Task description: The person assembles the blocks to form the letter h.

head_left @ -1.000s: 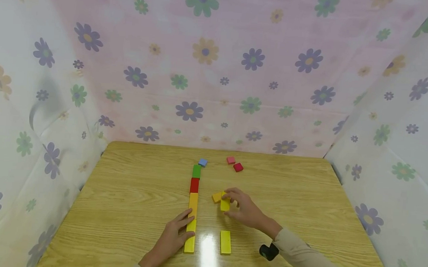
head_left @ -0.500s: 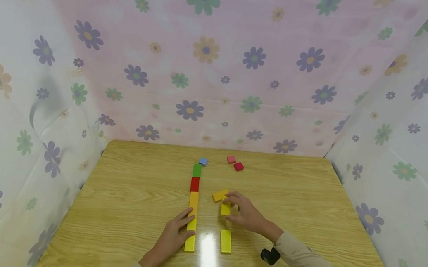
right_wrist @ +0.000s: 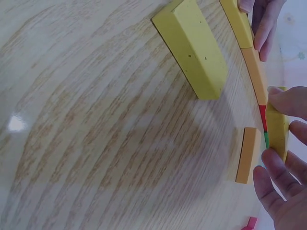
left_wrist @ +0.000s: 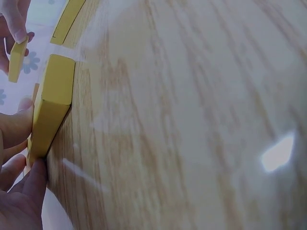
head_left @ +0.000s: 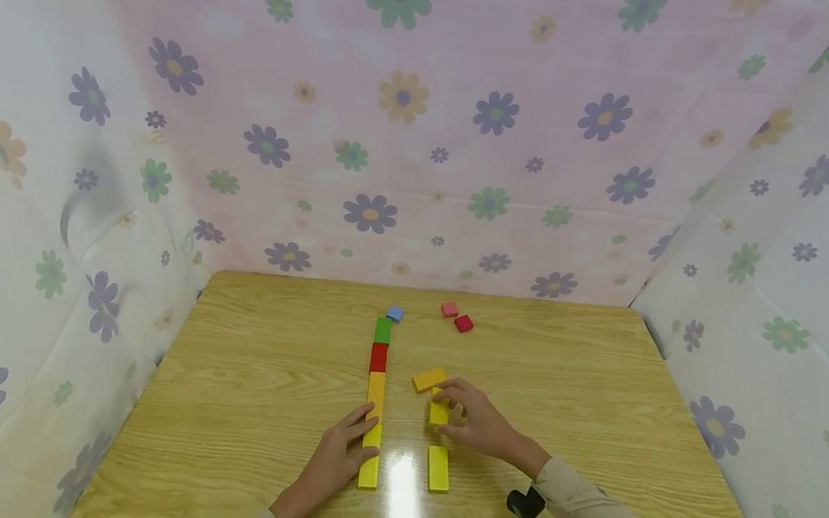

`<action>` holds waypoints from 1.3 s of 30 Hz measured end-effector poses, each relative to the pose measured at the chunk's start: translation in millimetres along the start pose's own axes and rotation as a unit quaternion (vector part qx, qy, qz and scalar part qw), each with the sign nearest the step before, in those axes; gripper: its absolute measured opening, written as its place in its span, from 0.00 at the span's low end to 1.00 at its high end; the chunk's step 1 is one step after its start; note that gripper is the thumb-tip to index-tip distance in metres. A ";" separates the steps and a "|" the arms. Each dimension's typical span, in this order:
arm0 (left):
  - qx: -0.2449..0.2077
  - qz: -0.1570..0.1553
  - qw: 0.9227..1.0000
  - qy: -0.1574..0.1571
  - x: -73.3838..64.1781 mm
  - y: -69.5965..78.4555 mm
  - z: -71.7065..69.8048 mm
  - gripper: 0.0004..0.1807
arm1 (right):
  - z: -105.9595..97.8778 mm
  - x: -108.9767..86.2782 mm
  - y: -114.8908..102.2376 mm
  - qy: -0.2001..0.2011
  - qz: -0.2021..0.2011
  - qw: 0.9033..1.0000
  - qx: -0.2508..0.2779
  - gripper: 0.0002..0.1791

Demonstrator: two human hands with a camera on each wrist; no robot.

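Observation:
In the head view my left hand (head_left: 331,458) lies along the left side of a straight row of blocks. Its thumb and fingers touch the yellow blocks (head_left: 368,474) and reach the orange block (head_left: 376,390) beyond them. Farther along the row come a red block (head_left: 379,358) and a green block (head_left: 383,331). My right hand (head_left: 478,424) pinches a yellow block (right_wrist: 277,125) between thumb and fingertips, raised off the table in the wrist views. A loose orange block (head_left: 428,379) lies just beyond that hand. Nearer me, another yellow block (head_left: 438,469) lies flat.
At the back of the wooden table (head_left: 270,361), a blue block (head_left: 395,314) sits by the row's far end. A pink block (head_left: 449,310) and a crimson block (head_left: 464,323) lie to its right. Flowered cloth (head_left: 421,171) walls surround the table.
My right hand has drawn the yellow block slightly toward me, off the loose orange block, which shows more fully now. The left hand stays in place on the row.

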State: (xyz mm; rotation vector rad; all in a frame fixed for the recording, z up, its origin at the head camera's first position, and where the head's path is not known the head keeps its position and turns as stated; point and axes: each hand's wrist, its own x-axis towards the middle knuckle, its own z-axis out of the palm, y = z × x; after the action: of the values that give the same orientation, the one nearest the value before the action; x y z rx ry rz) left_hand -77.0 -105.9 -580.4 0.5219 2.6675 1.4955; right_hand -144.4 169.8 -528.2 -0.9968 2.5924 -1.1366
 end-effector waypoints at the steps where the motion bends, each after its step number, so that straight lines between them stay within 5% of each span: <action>1: -0.001 -0.001 1.000 0.000 -0.1 0.1 0.0 0.28 | 0.5 -0.4 0.6 0.000 -0.001 1.000 -0.001 0.21; 39: -0.006 -0.001 1.000 0.002 0.9 -0.3 -1.3 0.28 | 11.0 -10.8 12.7 -0.048 0.019 0.999 0.009 0.21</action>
State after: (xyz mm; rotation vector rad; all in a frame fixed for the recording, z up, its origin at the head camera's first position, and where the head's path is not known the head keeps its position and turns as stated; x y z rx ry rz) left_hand -78.2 -106.8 -579.9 0.5177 2.6598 1.5115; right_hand -138.5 176.1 -546.2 -0.9709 2.5107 -1.0725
